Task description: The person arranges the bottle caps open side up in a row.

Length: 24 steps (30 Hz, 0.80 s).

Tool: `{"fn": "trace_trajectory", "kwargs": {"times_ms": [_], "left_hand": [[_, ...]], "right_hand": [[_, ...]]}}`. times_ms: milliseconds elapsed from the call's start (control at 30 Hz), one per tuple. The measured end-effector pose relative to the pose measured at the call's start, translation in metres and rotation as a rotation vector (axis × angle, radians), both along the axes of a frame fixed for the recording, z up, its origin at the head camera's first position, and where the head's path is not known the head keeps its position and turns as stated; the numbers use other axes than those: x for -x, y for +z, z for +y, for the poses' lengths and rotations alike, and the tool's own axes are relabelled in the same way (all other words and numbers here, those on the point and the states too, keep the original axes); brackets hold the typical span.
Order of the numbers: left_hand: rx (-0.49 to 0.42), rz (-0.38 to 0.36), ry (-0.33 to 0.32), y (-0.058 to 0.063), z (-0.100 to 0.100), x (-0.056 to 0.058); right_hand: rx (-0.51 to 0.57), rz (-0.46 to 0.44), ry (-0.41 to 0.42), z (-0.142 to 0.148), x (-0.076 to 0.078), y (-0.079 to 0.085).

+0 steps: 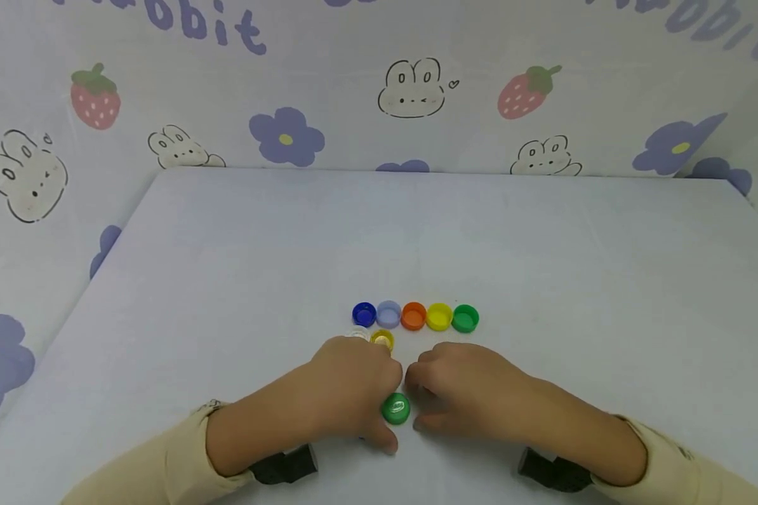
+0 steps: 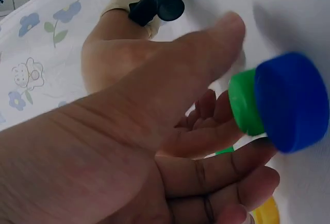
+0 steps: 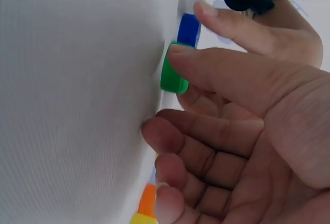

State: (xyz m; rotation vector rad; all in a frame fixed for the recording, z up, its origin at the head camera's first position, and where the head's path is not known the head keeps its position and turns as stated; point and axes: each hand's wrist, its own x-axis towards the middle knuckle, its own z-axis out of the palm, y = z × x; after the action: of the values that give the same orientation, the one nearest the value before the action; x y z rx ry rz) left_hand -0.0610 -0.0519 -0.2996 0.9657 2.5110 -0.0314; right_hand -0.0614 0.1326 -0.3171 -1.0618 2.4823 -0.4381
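A green bottle cap lies between the two hands, its top facing up in the head view. Beside it is a blue bottle cap, hidden under the left hand in the head view. My left hand hovers low with thumb and fingers spread apart, the index fingertip close to the blue cap. On the other side, my right hand has loosely bent fingers; its thumb overlaps the green cap in the right wrist view. Neither hand pinches a cap.
Behind the hands runs a row of upturned caps: dark blue, light blue, orange, yellow and green. A clear cap and a golden-yellow cap sit before them on the white table.
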Motion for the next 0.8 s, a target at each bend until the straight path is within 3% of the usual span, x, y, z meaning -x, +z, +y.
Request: {"fn": "trace_trajectory", "kwargs": {"times_ms": [133, 400, 633, 800], "left_hand": [[-0.002, 0.000, 0.004, -0.003, 0.003, -0.003], [-0.041, -0.009, 0.014, -0.005, 0.007, -0.002], [-0.115, -0.044, 0.014, -0.006, 0.003, 0.003], [-0.216, -0.018, 0.021, 0.003, -0.006, 0.007]], "right_hand": [[-0.009, 0.034, 0.009, -0.003, -0.006, -0.001], [0.071, 0.205, 0.043, -0.004, -0.012, -0.007], [0.106, 0.172, 0.031, -0.001, -0.010, -0.006], [0.202, 0.196, -0.024, 0.006, -0.009, 0.003]]}}
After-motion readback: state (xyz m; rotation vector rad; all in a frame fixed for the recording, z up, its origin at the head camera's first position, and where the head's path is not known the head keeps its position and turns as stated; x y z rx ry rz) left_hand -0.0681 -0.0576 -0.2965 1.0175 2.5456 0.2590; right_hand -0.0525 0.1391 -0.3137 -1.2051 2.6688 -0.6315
